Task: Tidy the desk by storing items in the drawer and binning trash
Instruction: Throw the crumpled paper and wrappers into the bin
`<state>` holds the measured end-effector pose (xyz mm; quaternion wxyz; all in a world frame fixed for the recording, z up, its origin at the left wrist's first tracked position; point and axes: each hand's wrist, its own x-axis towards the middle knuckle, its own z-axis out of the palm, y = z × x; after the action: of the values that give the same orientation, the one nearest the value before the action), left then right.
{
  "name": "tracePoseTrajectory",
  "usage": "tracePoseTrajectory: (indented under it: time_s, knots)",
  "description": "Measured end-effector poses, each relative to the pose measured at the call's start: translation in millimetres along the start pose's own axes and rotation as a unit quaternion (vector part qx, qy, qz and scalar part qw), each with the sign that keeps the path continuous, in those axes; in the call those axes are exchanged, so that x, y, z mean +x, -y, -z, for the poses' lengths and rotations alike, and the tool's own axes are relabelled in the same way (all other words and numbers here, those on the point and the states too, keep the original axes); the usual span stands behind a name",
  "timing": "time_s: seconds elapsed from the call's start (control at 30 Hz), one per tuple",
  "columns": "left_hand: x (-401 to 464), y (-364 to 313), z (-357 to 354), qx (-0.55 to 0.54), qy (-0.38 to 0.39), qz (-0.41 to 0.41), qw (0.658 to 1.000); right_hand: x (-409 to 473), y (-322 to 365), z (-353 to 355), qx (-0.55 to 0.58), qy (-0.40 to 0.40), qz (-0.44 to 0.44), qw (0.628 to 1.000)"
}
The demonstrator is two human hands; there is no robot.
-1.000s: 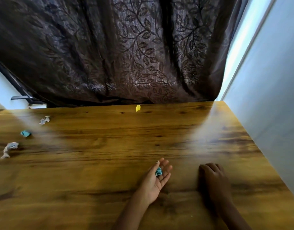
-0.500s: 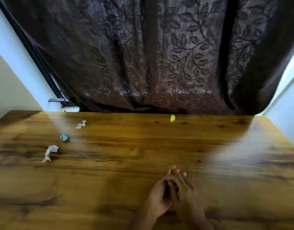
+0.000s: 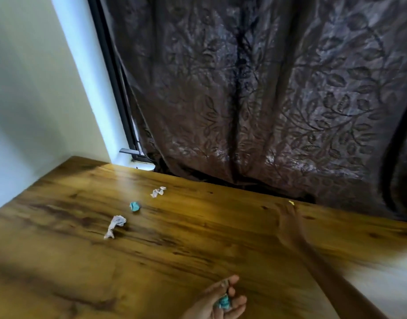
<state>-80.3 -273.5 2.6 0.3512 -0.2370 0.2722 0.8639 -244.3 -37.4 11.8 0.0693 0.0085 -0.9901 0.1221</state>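
Observation:
My left hand (image 3: 221, 300) is palm up at the bottom edge, its fingers curled around a small teal paper wad (image 3: 224, 302). My right hand (image 3: 290, 223), blurred by motion, stretches flat across the wooden desk (image 3: 198, 249), its fingertips just short of a tiny yellow scrap (image 3: 291, 202) at the desk's far edge. On the left part of the desk lie a crumpled white paper (image 3: 115, 225), a second teal wad (image 3: 135, 206) and a small white wrapper (image 3: 158, 191). No drawer or bin is in view.
A dark leaf-patterned curtain (image 3: 267, 100) hangs behind the desk's far edge. A pale wall (image 3: 37, 100) and a black window frame (image 3: 112, 77) stand at the left.
The view has swung left. My two hands were together half a second ago; my right hand has since reached out to the yellow scrap, while my left stays near with the teal wad.

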Motion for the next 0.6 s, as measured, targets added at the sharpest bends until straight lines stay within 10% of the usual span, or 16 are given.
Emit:
tracePoseTrajectory:
  time_s: [0.1, 0.6]
  knots:
    - [-0.4, 1.0, 2.4, 0.013, 0.016, -0.020, 1.000, 20.6, -16.5, -7.8, -0.098, 0.058, -0.035, 0.993]
    - [-4.8, 16.3, -4.0, -0.009, 0.034, -0.087, 0.996, -87.2, -7.0, -17.5, 0.121, 0.006, -0.014, 0.993]
